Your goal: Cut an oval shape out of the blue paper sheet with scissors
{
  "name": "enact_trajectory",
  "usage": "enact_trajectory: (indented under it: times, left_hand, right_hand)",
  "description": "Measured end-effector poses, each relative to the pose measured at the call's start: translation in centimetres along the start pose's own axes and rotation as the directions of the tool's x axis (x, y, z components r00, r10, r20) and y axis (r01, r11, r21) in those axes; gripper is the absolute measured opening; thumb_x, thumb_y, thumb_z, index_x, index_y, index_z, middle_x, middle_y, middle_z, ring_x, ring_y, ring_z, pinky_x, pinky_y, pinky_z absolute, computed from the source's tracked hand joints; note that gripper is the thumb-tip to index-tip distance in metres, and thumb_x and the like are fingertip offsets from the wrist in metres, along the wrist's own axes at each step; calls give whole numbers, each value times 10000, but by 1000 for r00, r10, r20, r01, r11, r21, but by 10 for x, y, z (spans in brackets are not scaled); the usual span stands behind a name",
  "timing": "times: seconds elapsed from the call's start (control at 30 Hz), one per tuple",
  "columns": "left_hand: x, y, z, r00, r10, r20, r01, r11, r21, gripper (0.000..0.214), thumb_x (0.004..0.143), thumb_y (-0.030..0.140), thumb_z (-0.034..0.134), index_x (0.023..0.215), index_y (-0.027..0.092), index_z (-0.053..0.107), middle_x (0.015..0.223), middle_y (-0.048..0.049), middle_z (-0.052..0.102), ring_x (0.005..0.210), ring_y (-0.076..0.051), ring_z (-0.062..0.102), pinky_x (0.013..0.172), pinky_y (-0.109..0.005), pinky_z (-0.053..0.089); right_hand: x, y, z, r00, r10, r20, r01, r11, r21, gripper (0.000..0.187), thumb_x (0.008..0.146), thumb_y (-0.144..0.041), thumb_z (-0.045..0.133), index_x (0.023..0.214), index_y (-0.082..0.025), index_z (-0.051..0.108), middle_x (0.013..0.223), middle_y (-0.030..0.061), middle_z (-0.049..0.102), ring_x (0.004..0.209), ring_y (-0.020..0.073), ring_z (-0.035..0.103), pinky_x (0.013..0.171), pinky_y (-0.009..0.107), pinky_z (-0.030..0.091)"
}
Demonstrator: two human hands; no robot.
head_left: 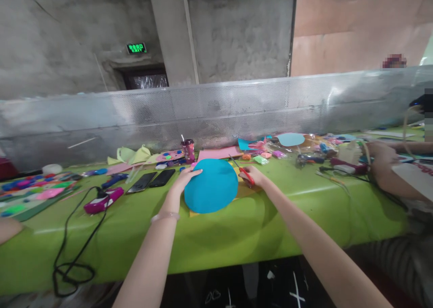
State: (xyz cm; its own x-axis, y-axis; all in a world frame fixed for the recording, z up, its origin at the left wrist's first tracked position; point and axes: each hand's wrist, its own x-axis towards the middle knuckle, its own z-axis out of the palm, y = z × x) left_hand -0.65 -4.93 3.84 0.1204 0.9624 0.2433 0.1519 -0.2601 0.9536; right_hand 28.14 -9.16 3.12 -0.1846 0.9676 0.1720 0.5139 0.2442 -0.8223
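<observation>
A round sheet of blue paper [211, 187] is held up over the table by my left hand [187, 177], whose fingers grip its upper left edge. My right hand [254, 177] is closed around the red handles of a pair of scissors [247, 174]. The scissor blades point up and left, beside the upper right edge of the paper. Partly hidden behind the blue paper lies a yellow-orange sheet [246, 190]. Flat behind that is a pink sheet [219, 153].
Two phones [162, 177] and a purple power strip [104, 200] with a black cord lie to the left. A drink cup [188, 150] stands at the back before the metal mesh partition [216, 114]. At the right, a co-worker's arm [384, 168] rests near another power strip [348, 167].
</observation>
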Motion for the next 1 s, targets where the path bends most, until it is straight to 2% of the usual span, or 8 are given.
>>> enact_trajectory:
  times: [0.17, 0.57, 1.0]
  left_hand:
    - [5, -6, -4, 997, -32, 66, 36, 997, -69, 456, 528, 419, 731, 925, 205, 666, 973, -70, 683, 892, -285, 627, 778, -371, 490]
    - [6, -2, -2, 1000, -20, 21, 23, 987, -158, 384, 529, 393, 735, 868, 223, 677, 912, -63, 698, 843, -275, 644, 758, -369, 499]
    - [4, 1, -2, 999, -17, 27, 21, 991, -133, 441, 517, 411, 740, 896, 198, 665, 944, -77, 688, 843, -271, 638, 765, -370, 491]
  right_hand:
    - [0, -1, 0, 999, 30, 32, -29, 999, -17, 233, 880, -313, 465, 814, -103, 541, 616, -42, 496, 442, 34, 436, 403, 156, 383]
    - [2, 2, -1, 999, -4, 47, 7, 999, -51, 237, 878, -311, 469, 790, -102, 538, 595, -49, 486, 428, 32, 425, 396, 154, 374]
    - [0, -3, -1, 999, -1, 49, 6, 995, -100, 257, 874, -325, 473, 767, -101, 540, 579, -53, 483, 421, 32, 424, 391, 154, 368]
